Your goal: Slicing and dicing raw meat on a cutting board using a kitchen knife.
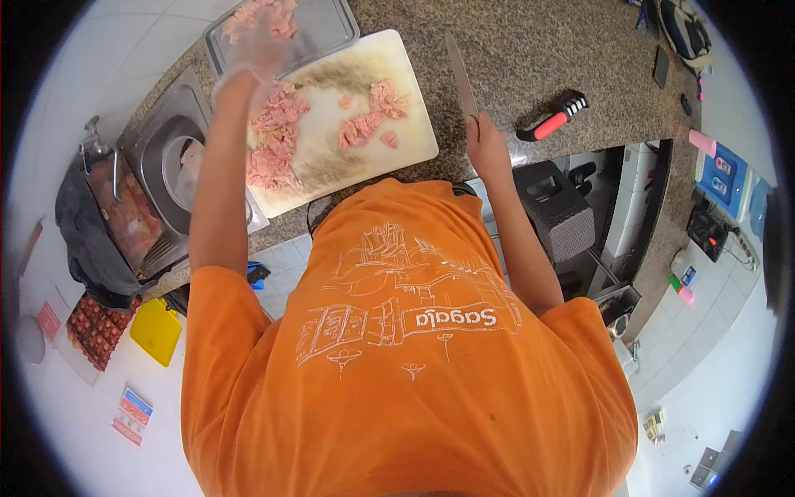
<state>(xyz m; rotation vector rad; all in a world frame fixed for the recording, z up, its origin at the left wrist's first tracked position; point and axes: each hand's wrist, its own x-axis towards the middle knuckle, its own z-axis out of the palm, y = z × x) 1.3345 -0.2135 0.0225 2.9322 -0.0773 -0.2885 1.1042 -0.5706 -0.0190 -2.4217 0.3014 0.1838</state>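
Note:
My left hand (258, 53), in a clear plastic glove, is blurred over the near side of a metal tray (329, 25). Pale pink raw meat pieces, probably chicken (273, 15), lie in that tray by its fingers; whether the fingers grip any is unclear. My right hand (486, 143) is bare and closed around the handle of a kitchen knife (461, 74), its blade pointing away from me over the granite counter. Between both hands lies a stained white cutting board (335, 168). A long heap of cut meat (276, 136) covers its left part, and smaller pieces (363, 127) sit right of centre.
A red and black knife sharpener (553, 118) rests on the granite counter (410, 12), right of the knife. At left are a steel sink (155, 143) holding a white bowl (171, 158), a faucet (102, 146), and a black-bag-lined container of raw meat (127, 211).

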